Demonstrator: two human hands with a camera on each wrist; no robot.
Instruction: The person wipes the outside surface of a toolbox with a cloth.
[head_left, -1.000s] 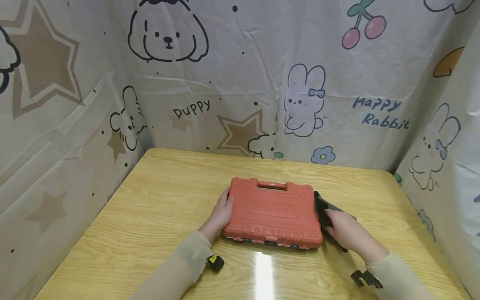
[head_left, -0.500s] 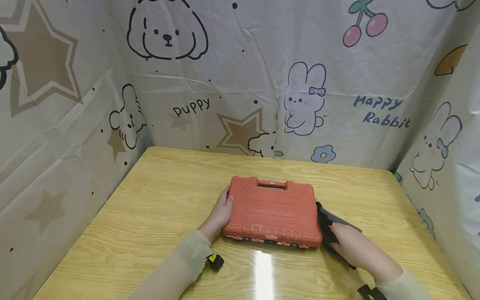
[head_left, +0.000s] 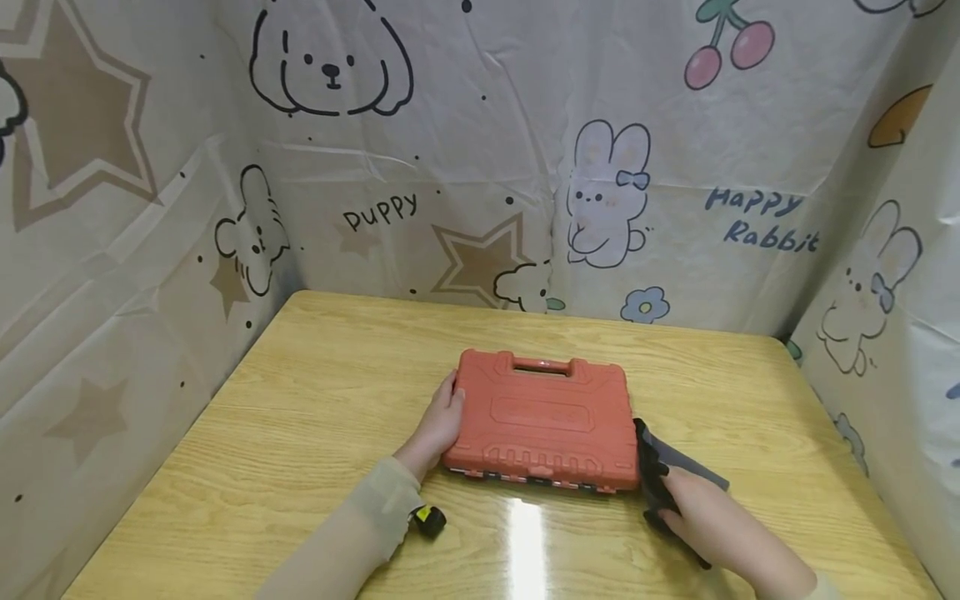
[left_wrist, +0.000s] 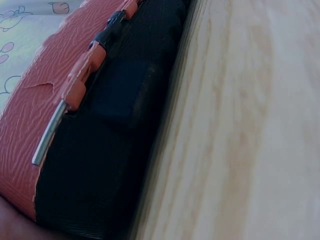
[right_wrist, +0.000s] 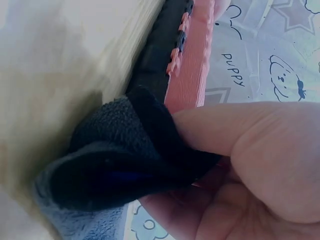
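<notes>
A red plastic tool case (head_left: 542,417) with a black lower half (left_wrist: 115,100) lies on the table, its carry handle towards the back wall. My left hand (head_left: 437,425) grips the case's left edge, thumb on the near side of that edge and the other fingers partly hidden behind it. By the right edge, my right hand (head_left: 705,512) pinches a dark grey cloth (head_left: 660,492) with black edging. In the right wrist view the folded cloth (right_wrist: 115,155) sits between thumb and fingers, against or very close to the case's end; contact is hard to tell.
The wood-grain table (head_left: 322,375) extends around the case on all sides. A printed fabric sheet (head_left: 465,167) hangs behind the table and along both sides. A metal hinge pin (left_wrist: 49,132) sticks out along the case's hinged edge.
My right hand has moved towards me and slightly right, drawing the cloth along the case's right side. My left hand keeps its grip, and the case stays almost in place.
</notes>
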